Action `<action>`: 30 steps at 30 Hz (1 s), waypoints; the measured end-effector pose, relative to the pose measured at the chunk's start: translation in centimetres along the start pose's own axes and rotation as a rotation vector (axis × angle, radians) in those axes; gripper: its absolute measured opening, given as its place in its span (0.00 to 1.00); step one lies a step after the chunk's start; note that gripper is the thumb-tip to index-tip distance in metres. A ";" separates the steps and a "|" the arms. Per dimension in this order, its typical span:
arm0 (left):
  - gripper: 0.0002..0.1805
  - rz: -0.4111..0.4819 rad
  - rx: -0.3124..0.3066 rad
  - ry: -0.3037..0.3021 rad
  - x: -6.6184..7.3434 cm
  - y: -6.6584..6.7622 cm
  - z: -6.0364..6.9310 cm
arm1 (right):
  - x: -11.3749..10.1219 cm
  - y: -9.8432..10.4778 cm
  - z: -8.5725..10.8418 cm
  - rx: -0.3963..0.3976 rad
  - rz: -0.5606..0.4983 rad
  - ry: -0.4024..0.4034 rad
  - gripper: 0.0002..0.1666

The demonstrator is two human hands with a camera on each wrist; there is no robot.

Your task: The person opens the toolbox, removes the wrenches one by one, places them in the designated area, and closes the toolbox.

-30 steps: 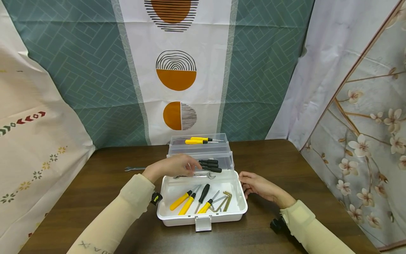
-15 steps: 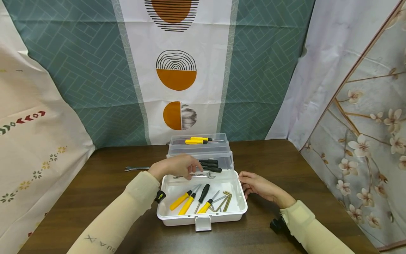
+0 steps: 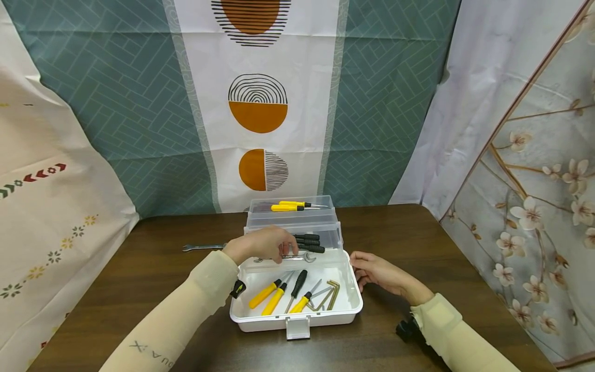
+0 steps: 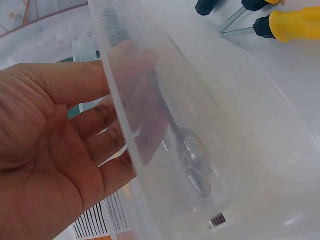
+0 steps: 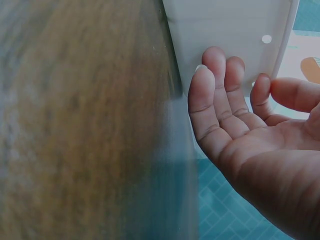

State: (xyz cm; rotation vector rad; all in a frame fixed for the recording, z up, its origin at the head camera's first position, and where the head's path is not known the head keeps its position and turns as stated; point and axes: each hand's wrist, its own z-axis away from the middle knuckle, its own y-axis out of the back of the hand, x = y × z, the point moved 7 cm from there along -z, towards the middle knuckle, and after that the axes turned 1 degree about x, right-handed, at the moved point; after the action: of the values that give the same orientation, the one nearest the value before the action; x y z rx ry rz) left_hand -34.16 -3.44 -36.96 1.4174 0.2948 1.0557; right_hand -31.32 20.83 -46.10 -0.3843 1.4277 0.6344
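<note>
A white toolbox (image 3: 321, 319) stands open on the table, its clear tiers folded back behind it. My left hand (image 3: 265, 243) reaches over the box's rear, fingers bent down at a silver open-end wrench (image 3: 297, 257). In the left wrist view those fingers show blurred through a translucent wall, close to the wrench (image 4: 187, 145); whether they pinch it is unclear. My right hand (image 3: 378, 271) is at the box's right side. In the right wrist view its loosely bent fingers (image 5: 202, 90) lie by the white side wall (image 5: 220, 25), the uppermost at the rim.
Yellow and black screwdrivers (image 3: 263, 294) and brass hex keys (image 3: 332, 295) lie in the box. Black-handled tools (image 3: 308, 241) sit in the lower clear tier, yellow screwdrivers (image 3: 287, 207) in the upper one. Another wrench (image 3: 197, 248) lies on the dark wooden table (image 3: 153, 279) at left.
My left hand has shifted slightly right, and its fingertips now come lower over the wrench. The wrench, the toolbox and my right hand stay where they were.
</note>
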 end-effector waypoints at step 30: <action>0.18 0.017 -0.007 -0.027 -0.1 -0.2 0.2 | -0.2 -0.1 0.1 0.000 0.012 0.002 0.16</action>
State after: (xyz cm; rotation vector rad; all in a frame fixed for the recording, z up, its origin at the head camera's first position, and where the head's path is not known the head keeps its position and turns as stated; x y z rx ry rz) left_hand -33.98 -3.55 -37.14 1.4291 0.2598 1.0503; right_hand -31.20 20.80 -45.92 -0.3768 1.4329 0.6441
